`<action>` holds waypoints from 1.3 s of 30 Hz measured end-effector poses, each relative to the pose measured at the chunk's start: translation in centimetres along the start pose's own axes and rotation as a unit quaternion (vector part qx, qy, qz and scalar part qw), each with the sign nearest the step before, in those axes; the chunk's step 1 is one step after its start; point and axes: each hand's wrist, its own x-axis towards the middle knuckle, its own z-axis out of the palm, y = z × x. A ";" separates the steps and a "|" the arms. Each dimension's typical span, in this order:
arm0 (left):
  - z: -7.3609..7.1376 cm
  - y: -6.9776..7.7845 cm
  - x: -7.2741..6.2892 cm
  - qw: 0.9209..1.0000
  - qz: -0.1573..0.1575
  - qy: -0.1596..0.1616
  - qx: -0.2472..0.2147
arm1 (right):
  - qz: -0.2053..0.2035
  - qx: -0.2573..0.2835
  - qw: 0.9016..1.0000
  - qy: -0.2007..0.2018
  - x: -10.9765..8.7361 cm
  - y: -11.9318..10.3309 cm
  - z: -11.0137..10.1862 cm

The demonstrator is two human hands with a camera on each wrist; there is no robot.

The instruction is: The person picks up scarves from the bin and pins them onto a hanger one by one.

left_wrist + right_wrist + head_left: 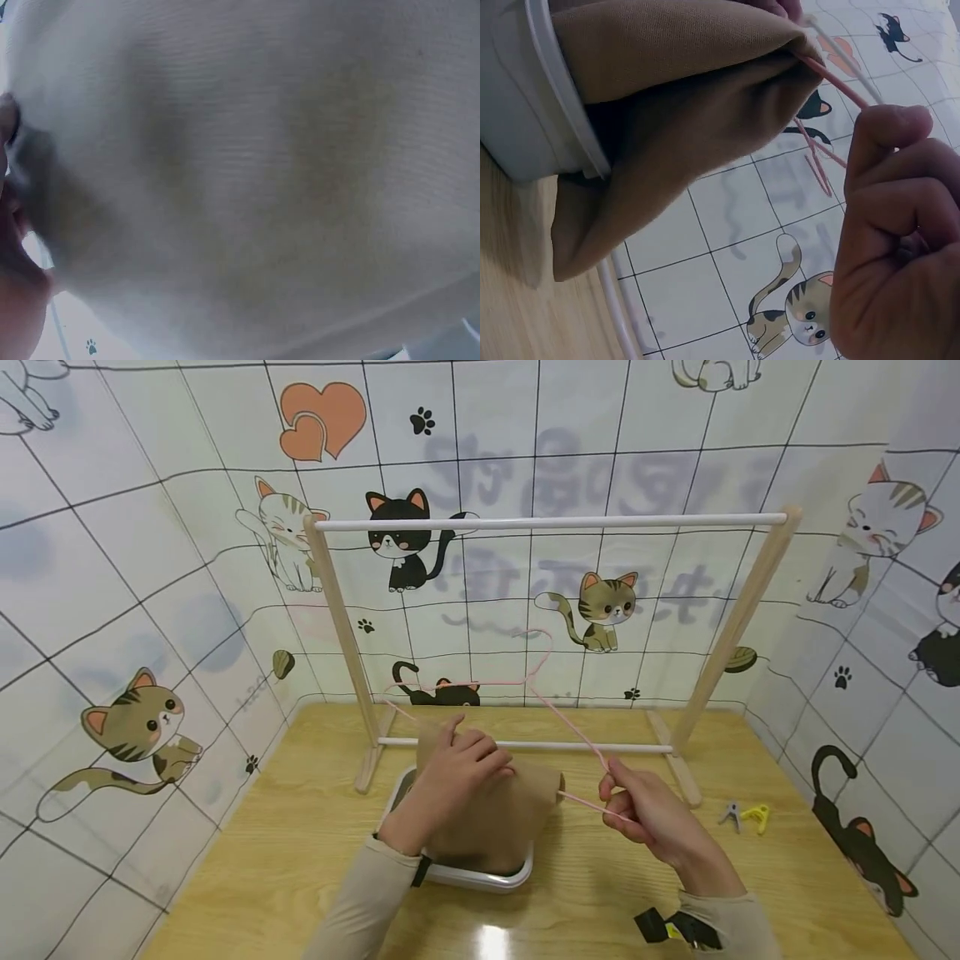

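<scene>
In the head view my right hand (648, 810) grips a thin pink clothes hanger (566, 722) near one corner, its hook up in front of the back wall. A brown cloth (487, 818) hangs over the hanger's lower bar, which comes out of the fold towards my right hand. My left hand (461, 768) holds the cloth near its top, fingers over the fabric. The cloth's lower part lies in a white-rimmed basin (480, 882). In the right wrist view the fingers (900, 180) curl round the pink hanger. Cloth fills most of the left wrist view.
A wooden rack with a white top rail (555, 522) and a lower white rail stands behind the basin. A grey clothespin (731, 816) and a yellow clothespin (757, 816) lie on the wooden table (810, 877) at right. Cat-print sheeting (495, 427) surrounds the table.
</scene>
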 end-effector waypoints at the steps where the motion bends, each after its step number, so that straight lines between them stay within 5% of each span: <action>1: -0.2 0.0 -0.1 1.000 -0.006 -0.002 -0.013 | -0.006 0.010 1.000 0.000 -0.2 0.3 -0.1; 6: -2.0 -1.1 -2.0 0.993 -0.089 0.003 -0.073 | -0.043 0.053 0.998 -0.016 -1.1 0.9 -0.8; 10: -3.0 -2.4 -4.6 0.971 -0.219 -0.019 -0.088 | -0.059 0.085 0.994 -0.030 -1.6 1.0 -1.3; 12: -3.0 -2.9 -6.0 0.948 -0.297 -0.048 -0.099 | -0.062 0.095 0.993 -0.037 -1.9 1.0 -1.5; 15: -2.6 -3.4 -7.9 0.899 -0.400 -0.114 -0.140 | -0.065 0.102 0.992 -0.043 -2.1 1.1 -1.7; 18: -2.1 -3.5 -9.5 0.852 -0.451 -0.176 -0.198 | -0.064 0.107 0.991 -0.046 -2.2 1.2 -1.8; 20: -1.7 -3.6 -10.3 0.832 -0.462 -0.198 -0.237 | -0.067 0.110 0.991 -0.047 -2.3 1.2 -1.9; 23: -1.2 -3.6 -11.1 0.818 -0.467 -0.191 -0.275 | -0.075 0.123 0.988 -0.049 -2.5 1.1 -2.2; 32: -1.4 -4.8 -12.2 0.810 -0.492 -0.187 -0.259 | -0.129 0.206 0.963 -0.115 -3.5 0.2 -4.0; 39: -1.6 -6.6 -12.7 0.800 -0.505 -0.195 -0.259 | -0.144 0.244 0.951 -0.120 -4.6 -0.7 -5.8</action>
